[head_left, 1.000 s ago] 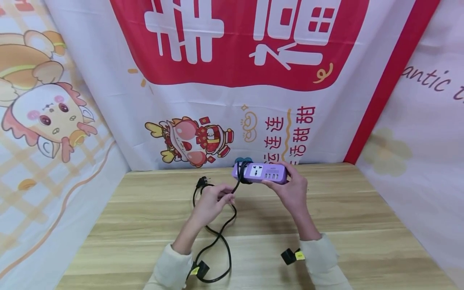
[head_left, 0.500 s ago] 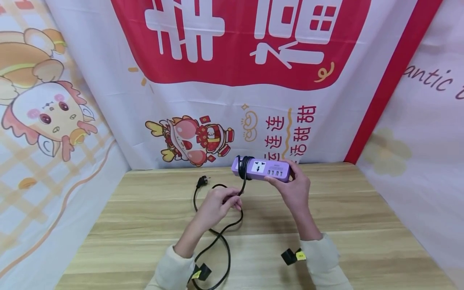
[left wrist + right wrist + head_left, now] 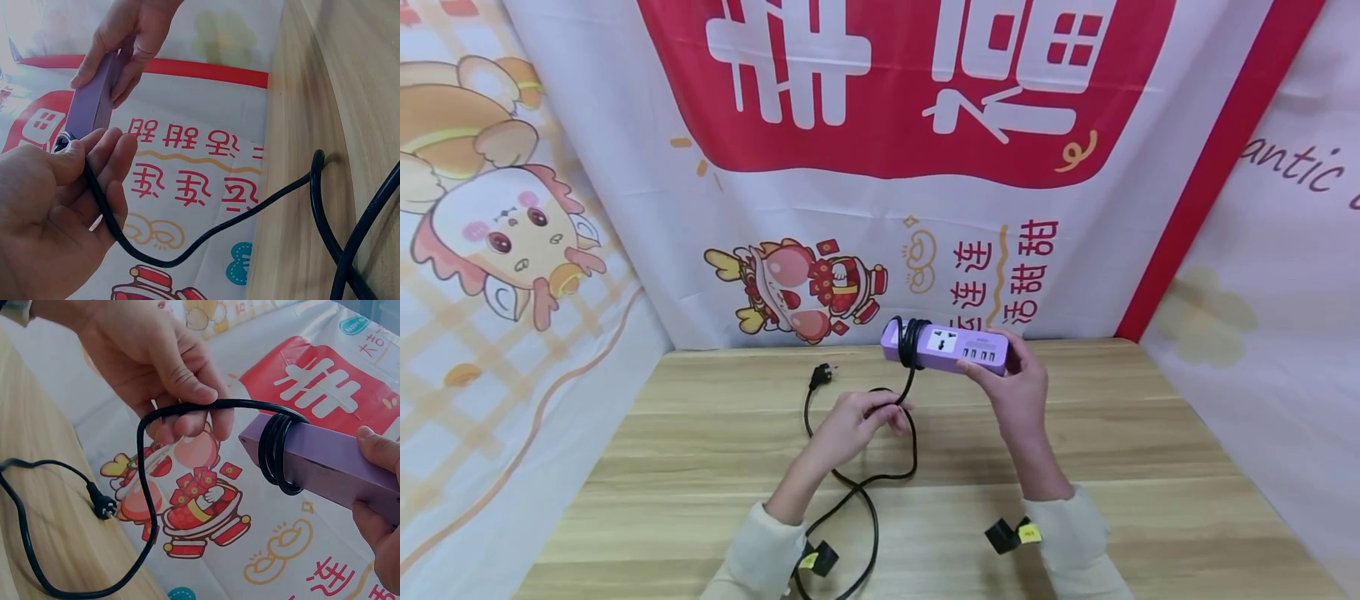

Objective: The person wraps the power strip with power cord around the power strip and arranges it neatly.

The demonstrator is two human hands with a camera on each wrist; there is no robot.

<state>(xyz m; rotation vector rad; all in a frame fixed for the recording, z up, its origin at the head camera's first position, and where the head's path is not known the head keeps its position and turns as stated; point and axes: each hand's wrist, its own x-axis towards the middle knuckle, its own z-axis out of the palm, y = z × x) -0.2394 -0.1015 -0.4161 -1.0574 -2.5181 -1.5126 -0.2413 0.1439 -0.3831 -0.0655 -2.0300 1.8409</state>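
Observation:
A purple power strip (image 3: 951,348) with sockets and USB ports is held up off the table by my right hand (image 3: 1018,387), which grips its right end between thumb and fingers. Several turns of black power cord (image 3: 275,453) are wound round the strip's other end. My left hand (image 3: 857,425) pinches the cord between thumb and fingers a short way below those turns, as the right wrist view shows. From there the loose cord (image 3: 874,533) drops to the table and crosses itself in a loop. Its plug (image 3: 822,375) lies at the back left of the loop.
The wooden table (image 3: 1120,433) meets a printed cloth backdrop (image 3: 887,200) along its far edge. More printed cloth (image 3: 497,333) hangs at the left, and another sheet (image 3: 1262,333) at the right. A small black block with a yellow tag (image 3: 1003,535) sits at the right wrist.
The power strip has risen a little and shifted right with my right hand. My left hand has moved right and slightly down with the pinched cord, and the loose cord has spread rightward.

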